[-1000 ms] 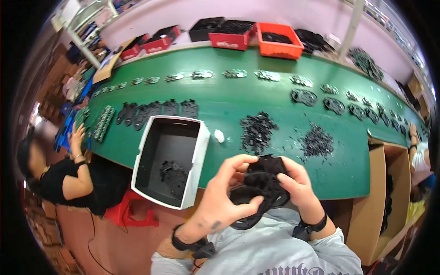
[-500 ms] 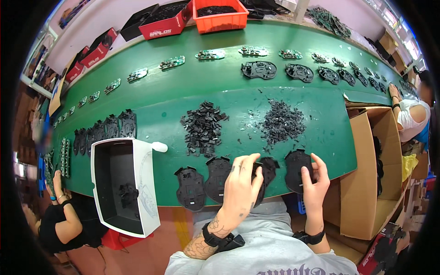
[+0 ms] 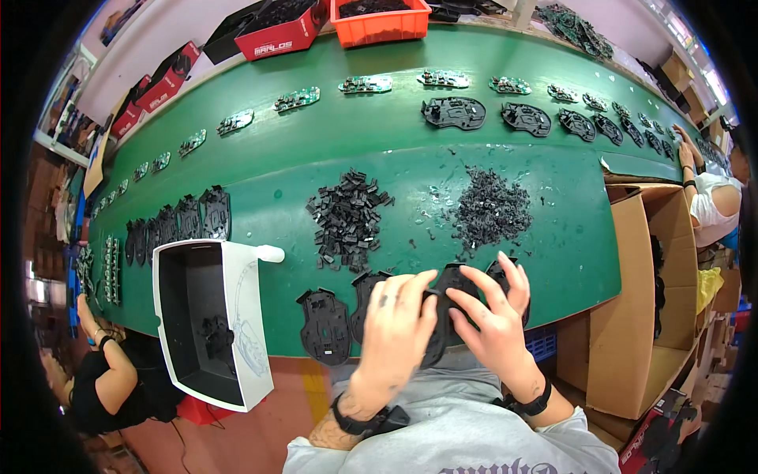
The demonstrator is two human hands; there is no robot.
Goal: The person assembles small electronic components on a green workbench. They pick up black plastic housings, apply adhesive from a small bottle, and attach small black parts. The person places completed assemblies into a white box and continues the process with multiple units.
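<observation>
Along the front edge of the bench lies a row of black mouse base shells (image 3: pixel 325 328). My left hand (image 3: pixel 399 324) is curled over the middle of this row, fingertips drawn together at a dark bit too small to name. Close beside it, my right hand (image 3: pixel 493 324) has its fingers apart over a black shell (image 3: pixel 452 278), thumb and forefinger near its surface. Both hands partly cover the shells beneath. Beyond them are a heap of small black rectangular pieces (image 3: pixel 347 221) and a heap of finer black parts (image 3: pixel 493 209).
A white box with a dark inside (image 3: pixel 251 316) stands left; a cardboard carton (image 3: pixel 620 316) stands right. Green circuit boards (image 3: pixel 365 84) and more black shells (image 3: pixel 454 114) line the far bench. An orange bin (image 3: pixel 379 30) sits behind. Other people work at both sides.
My right hand has moved left from the rightmost shell to the one by my left hand, and its fingers have spread. My left hand has shifted slightly left and down.
</observation>
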